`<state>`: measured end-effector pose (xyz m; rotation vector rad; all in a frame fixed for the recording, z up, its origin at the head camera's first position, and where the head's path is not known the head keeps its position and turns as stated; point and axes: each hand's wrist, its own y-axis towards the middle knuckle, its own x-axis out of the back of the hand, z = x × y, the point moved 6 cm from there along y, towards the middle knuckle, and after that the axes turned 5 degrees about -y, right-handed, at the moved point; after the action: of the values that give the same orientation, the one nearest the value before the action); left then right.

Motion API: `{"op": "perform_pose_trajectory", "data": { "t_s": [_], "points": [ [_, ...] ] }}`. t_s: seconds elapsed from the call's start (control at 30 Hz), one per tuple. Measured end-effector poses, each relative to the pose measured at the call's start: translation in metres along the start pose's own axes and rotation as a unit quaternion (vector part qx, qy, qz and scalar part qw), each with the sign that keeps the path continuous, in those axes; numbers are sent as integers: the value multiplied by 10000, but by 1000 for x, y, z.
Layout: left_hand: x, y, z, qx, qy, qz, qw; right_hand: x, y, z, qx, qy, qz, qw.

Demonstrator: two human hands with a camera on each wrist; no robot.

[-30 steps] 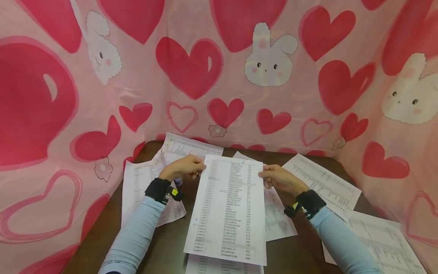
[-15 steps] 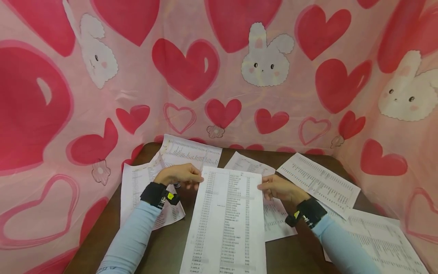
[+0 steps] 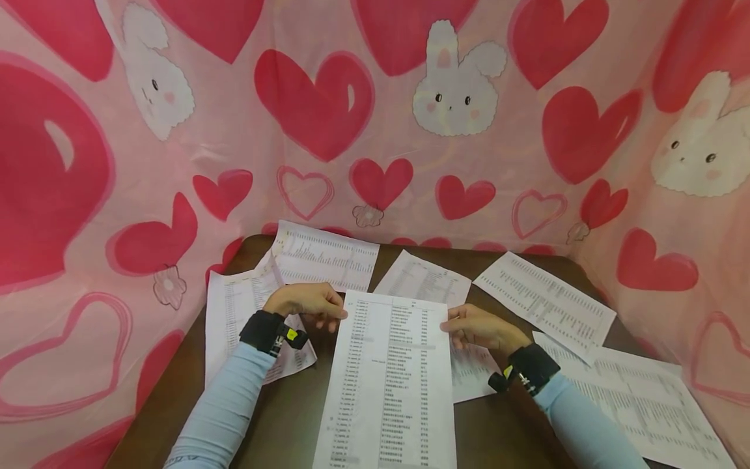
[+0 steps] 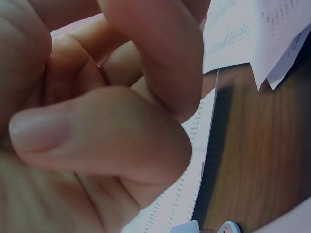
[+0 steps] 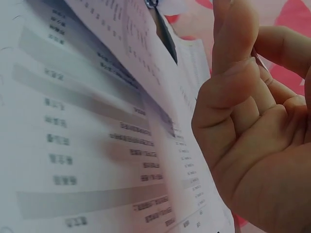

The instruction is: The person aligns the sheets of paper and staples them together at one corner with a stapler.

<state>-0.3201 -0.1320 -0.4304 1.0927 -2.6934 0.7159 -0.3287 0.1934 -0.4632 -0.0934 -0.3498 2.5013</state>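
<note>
A printed sheet of paper [image 3: 389, 391] with columns of text hangs in front of me in the head view, its lower end cut off by the frame. My left hand [image 3: 310, 305] pinches its upper left edge between thumb and finger. At the upper right edge, my right hand [image 3: 483, 327] pinches it the same way. The left wrist view shows the left hand [image 4: 112, 111] close up, covering much of the sheet. In the right wrist view the right hand [image 5: 257, 131] is at the right, with printed paper [image 5: 87, 145] filling the left.
Several printed sheets lie on the brown table [image 3: 281, 423]: overlapping ones at the left [image 3: 234, 326], one behind the held sheet [image 3: 422, 277], and others at the right [image 3: 638, 404]. A small round-ended object [image 4: 228, 227], kind unclear, shows at the left wrist view's bottom. A heart-patterned curtain [image 3: 322, 247] encloses the table.
Both hands have lowered the held sheet toward me. Its bottom edge, and another sheet seen beneath it a second ago, have left the head view. The grip is unchanged.
</note>
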Motion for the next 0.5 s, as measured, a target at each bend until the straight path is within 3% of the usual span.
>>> {"op": "perform_pose_trajectory", "data": {
  "t_s": [0.5],
  "points": [
    [-7, 1, 13, 224, 290, 47, 9993, -5, 1, -15, -435, -461, -256, 9977]
  ]
}}
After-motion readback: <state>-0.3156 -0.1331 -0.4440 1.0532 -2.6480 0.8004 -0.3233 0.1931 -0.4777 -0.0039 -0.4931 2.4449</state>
